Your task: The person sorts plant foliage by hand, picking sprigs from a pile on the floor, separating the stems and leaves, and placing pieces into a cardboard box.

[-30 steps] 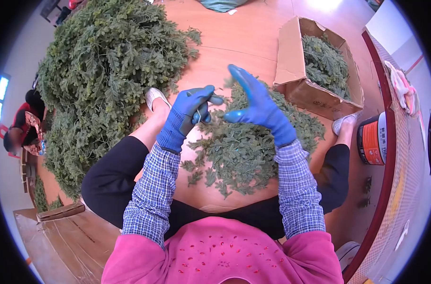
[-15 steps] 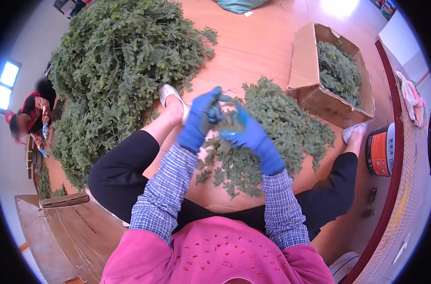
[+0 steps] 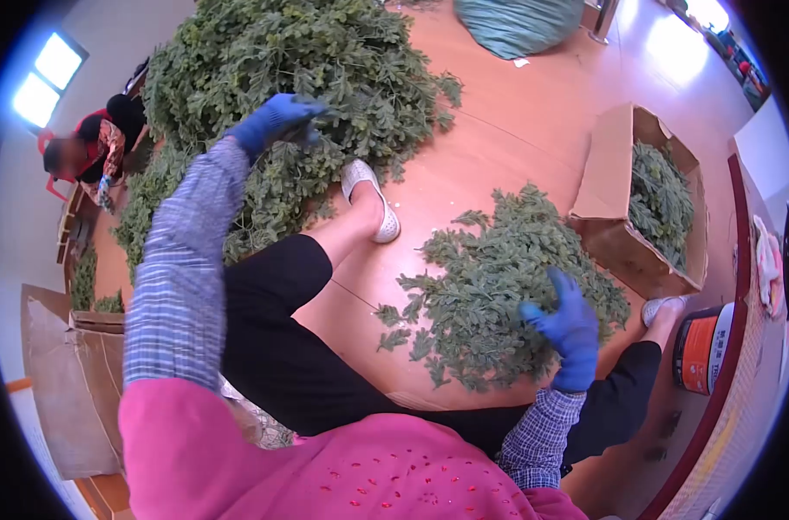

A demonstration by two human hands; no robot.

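My left hand [image 3: 282, 120], in a blue glove, reaches over the lower middle of a large heap of green artificial sprigs [image 3: 325, 61]. Its fingers are apart and slightly blurred, with nothing visible in them. My right hand [image 3: 568, 325], gloved in blue too, hovers at the right side of a smaller pile of sprigs [image 3: 490, 286] between my legs. Thumb and fingers are spread and hold nothing. A few loose sprigs [image 3: 394, 338] lie at the left edge of the smaller pile.
An open cardboard box [image 3: 607, 173] with sprigs inside stands at the right. Beyond my right foot is an orange and white bucket [image 3: 698, 351]. A teal sack [image 3: 520, 22] rests at the top. Another person [image 3: 91, 152] bends down at the far left, near flattened cardboard [image 3: 65, 381].
My hands, close together before, have parted. The left went up and left to the large heap; the right moved right and down over the smaller pile. The view has shifted left.
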